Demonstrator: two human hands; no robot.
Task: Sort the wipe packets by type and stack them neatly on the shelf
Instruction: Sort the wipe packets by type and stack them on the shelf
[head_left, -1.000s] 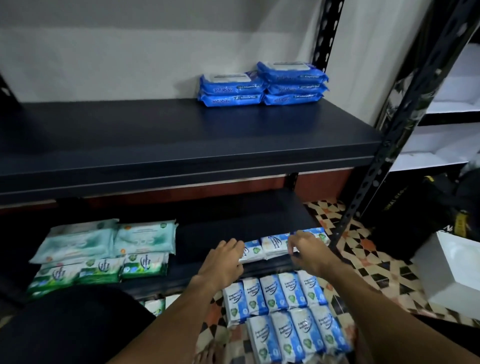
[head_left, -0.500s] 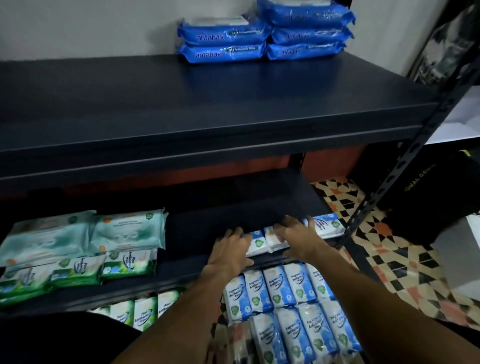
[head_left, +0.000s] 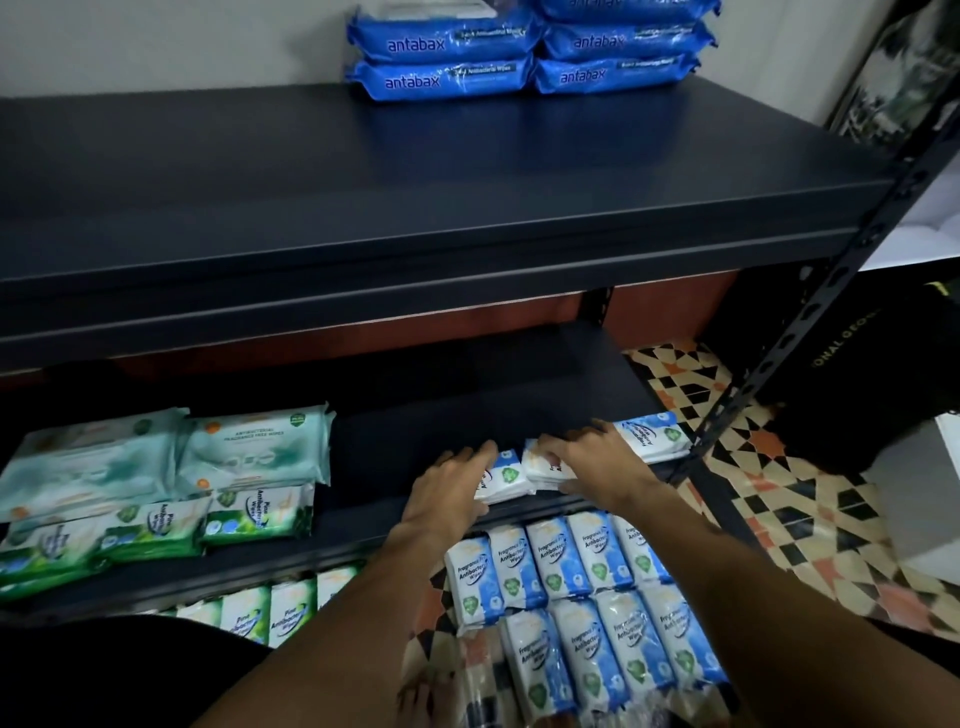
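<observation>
The upper shelf is carrying two stacks of blue packets at its back. The lower shelf is holding pale green packets, pine packets and white-blue packets. Further packets are lying on the tiled floor.

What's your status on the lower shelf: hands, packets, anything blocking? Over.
Left hand flat on blue-and-white packet. Right hand on middle packet, grip unclear. Row sits at lower shelf front edge. Nothing blocking.

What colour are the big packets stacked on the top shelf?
Bright blue, with white antabax lettering; the head view shows the packets clearly.
</observation>
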